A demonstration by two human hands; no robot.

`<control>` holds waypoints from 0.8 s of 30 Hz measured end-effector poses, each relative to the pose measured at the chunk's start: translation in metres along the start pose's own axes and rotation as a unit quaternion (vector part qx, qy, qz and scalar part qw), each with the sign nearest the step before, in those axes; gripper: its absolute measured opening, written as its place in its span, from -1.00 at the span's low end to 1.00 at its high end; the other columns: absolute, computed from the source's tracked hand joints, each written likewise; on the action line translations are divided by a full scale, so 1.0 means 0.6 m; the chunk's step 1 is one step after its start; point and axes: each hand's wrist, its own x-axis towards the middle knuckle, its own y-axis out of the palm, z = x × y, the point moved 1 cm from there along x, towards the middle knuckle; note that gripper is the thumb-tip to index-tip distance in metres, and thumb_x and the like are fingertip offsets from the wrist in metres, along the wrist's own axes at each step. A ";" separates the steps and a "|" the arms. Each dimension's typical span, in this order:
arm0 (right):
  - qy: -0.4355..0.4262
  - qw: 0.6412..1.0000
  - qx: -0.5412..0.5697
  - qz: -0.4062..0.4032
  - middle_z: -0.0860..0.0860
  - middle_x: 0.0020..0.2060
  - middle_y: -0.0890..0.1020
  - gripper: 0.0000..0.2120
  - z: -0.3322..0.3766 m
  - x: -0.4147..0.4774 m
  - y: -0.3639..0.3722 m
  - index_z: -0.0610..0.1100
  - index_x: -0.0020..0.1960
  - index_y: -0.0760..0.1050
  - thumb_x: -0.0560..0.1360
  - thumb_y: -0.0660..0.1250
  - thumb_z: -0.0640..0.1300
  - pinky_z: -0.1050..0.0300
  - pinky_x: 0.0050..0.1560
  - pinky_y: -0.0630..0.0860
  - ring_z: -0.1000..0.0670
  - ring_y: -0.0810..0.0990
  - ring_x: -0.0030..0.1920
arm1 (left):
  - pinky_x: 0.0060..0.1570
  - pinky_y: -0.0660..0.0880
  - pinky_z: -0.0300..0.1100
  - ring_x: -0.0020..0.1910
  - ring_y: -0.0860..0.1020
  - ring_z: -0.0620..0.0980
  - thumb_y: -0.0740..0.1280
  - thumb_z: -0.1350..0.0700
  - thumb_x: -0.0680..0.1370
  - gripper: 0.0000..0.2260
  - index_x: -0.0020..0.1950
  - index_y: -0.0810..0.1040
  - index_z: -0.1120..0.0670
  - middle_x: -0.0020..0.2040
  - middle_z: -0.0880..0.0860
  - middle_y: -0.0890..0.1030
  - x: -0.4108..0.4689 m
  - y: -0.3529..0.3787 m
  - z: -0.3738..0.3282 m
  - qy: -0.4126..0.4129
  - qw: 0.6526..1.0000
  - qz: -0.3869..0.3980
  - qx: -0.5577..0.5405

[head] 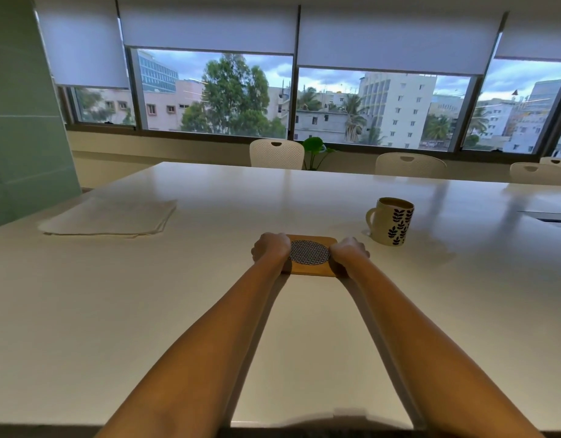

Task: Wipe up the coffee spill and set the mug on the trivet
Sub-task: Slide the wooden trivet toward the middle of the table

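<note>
A square wooden trivet [310, 257] with a round patterned centre lies flat on the white table [146, 311]. My left hand [270, 247] grips its left edge and my right hand [349, 251] grips its right edge, fingers curled. A cream mug [392, 221] with dark leaf print stands upright to the right of the trivet, handle pointing left, holding coffee. A small wet patch [366, 232] shows at the mug's base on its left. A folded white cloth [110, 217] lies at the far left of the table.
White perforated chairs [276, 153] stand along the table's far side, with a small green plant [315, 150] behind them. A recessed slot [554, 219] sits in the tabletop at far right. Large windows run behind; a green wall panel is at left.
</note>
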 end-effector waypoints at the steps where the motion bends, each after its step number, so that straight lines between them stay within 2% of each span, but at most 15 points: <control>1: -0.001 1.000 -0.003 0.002 -0.22 0.19 0.47 -0.69 0.000 0.000 0.000 -0.27 0.20 0.43 0.53 0.20 -0.12 -0.03 0.23 0.40 -0.19 0.40 0.23 | 0.10 0.48 -0.06 0.15 0.53 0.14 0.11 0.10 0.62 -0.68 0.17 0.50 0.29 0.15 0.20 0.58 -0.003 0.000 -0.001 0.000 1.000 -0.002 0.006; 8: -0.017 1.000 -0.018 0.012 -0.21 0.19 0.45 -0.68 -0.005 -0.004 -0.003 -0.26 0.19 0.44 0.52 0.20 -0.10 -0.02 0.21 0.41 -0.19 0.41 0.23 | 0.13 0.46 -0.04 0.20 0.51 0.16 0.07 0.08 0.63 -0.65 0.18 0.50 0.30 0.18 0.23 0.56 -0.015 0.003 -0.003 0.010 0.999 -0.010 0.030; 16: -0.014 1.000 -0.006 0.025 -0.20 0.17 0.52 -0.69 -0.006 -0.001 -0.011 -0.24 0.17 0.50 0.50 0.22 -0.10 0.04 0.15 0.44 -0.17 0.48 0.19 | 0.20 0.43 -0.01 0.24 0.47 0.16 0.05 0.04 0.63 -0.61 0.25 0.48 0.27 0.23 0.22 0.54 -0.013 0.004 -0.010 0.021 0.997 0.001 0.070; 21: -0.058 0.997 0.024 -0.032 -0.18 0.26 0.47 -0.65 0.007 0.013 -0.035 -0.18 0.30 0.43 0.54 0.21 -0.12 0.00 0.24 0.40 -0.17 0.42 0.29 | 0.17 0.44 0.00 0.19 0.50 0.16 0.06 0.06 0.62 -0.63 0.19 0.53 0.25 0.18 0.21 0.57 0.000 0.009 -0.030 0.054 0.997 -0.004 0.057; 24: -0.100 0.990 0.048 -0.087 -0.20 0.25 0.47 -0.65 0.017 0.023 -0.058 -0.18 0.29 0.43 0.54 0.25 -0.12 0.01 0.26 0.38 -0.18 0.43 0.29 | 0.10 0.48 -0.01 0.11 0.55 0.15 0.06 0.09 0.63 -0.64 0.14 0.55 0.28 0.13 0.23 0.60 0.014 0.016 -0.048 0.081 0.996 0.010 0.024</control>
